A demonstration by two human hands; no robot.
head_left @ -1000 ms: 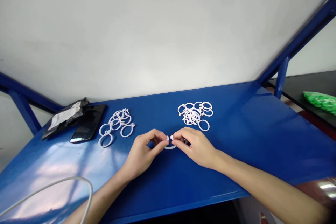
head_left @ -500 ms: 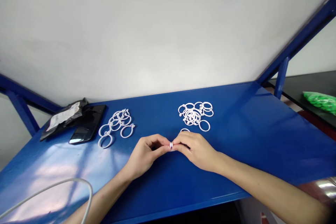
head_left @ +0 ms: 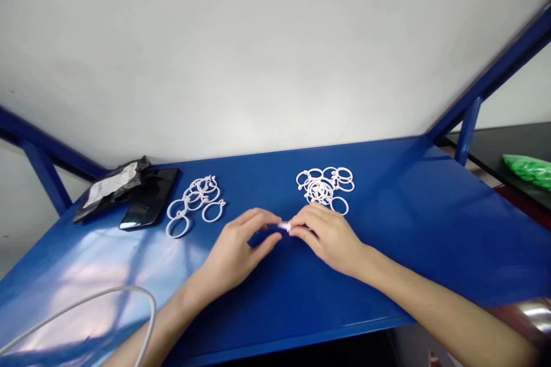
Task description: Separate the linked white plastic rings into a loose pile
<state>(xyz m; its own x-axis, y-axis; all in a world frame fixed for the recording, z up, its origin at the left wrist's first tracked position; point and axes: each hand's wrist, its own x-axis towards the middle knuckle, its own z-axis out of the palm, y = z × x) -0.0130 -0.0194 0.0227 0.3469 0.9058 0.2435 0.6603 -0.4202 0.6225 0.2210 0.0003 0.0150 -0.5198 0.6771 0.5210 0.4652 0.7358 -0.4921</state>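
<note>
Between the thumb and fingertips of my right hand is a small white plastic piece, blurred and seen nearly edge-on; it looks like one of the white rings. My left hand has its thumb and index finger apart, with the index fingertip close to the piece's left end; whether they touch I cannot tell. Just beyond my right hand lies a pile of white curtain rings with small eyelets, partly hidden by the fingers. A second group of the same rings lies on the left, behind my left hand.
The blue table meets a pale wall at the back. At the left are a black phone and a black plastic package with a white label. A white cable loops over my left forearm. Green bagged goods sit at far right.
My left thumb and index finger have parted from their pinch on the white piece. My right hand still holds it, now slightly farther from me and turned.
</note>
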